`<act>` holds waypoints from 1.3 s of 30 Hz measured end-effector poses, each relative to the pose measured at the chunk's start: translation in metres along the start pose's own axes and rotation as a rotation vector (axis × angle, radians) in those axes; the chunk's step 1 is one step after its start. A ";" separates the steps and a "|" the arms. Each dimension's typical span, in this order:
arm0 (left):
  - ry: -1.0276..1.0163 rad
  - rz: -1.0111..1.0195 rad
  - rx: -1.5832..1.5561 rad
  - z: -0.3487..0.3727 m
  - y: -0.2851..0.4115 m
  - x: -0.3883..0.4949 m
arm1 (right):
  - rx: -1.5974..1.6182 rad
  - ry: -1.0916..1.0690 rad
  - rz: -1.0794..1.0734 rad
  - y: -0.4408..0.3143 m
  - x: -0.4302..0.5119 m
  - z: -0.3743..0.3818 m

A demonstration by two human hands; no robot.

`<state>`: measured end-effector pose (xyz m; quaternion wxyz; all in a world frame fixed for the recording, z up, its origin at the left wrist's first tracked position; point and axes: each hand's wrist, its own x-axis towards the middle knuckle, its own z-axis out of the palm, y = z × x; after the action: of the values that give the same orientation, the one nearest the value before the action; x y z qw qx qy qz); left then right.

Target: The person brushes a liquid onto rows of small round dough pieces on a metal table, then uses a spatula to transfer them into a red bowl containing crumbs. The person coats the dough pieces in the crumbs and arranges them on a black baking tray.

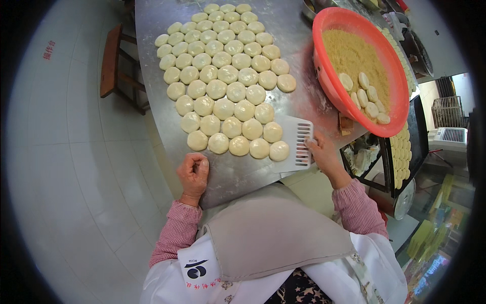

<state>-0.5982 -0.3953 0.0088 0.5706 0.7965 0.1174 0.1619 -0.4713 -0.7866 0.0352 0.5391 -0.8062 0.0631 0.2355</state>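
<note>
Rows of flat, round dough pieces [221, 59] lie close together on a metal worktable [228, 171]. My right hand [322, 154] grips the slotted handle end of a white plastic scraper [290, 144], whose flat blade lies at the right side of the nearest rows. My left hand [193, 176] is curled, thumb on top, at the table's near left edge, just below the nearest row; nothing shows in it. To the right stands a red plastic basin [322, 64] of yellow crumbly powder [349, 49], with several pale dough rounds [362, 98] on the powder.
A wooden bench [111, 60] stands left of the table. Beyond the basin are metal bowls [309, 9]. At the right, a black tray [417, 133] holds more dough rounds, with a lidded metal pot [404, 199] below it. A small wooden block [345, 123] sits beside the basin.
</note>
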 end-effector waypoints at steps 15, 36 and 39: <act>-0.039 0.073 0.033 0.001 0.004 0.006 | 0.416 -0.376 0.111 -0.042 0.073 0.052; 0.262 -0.071 0.007 0.013 -0.023 0.001 | 0.628 -0.473 -0.208 -0.143 0.019 -0.212; 0.292 -0.071 0.077 0.015 -0.023 0.003 | 0.308 -0.214 -0.284 -0.174 0.025 -0.305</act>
<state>-0.5894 -0.4002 -0.0172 0.5217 0.7813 0.2332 0.2510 -0.2923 -0.9852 0.2637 0.6869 -0.6857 -0.0732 0.2293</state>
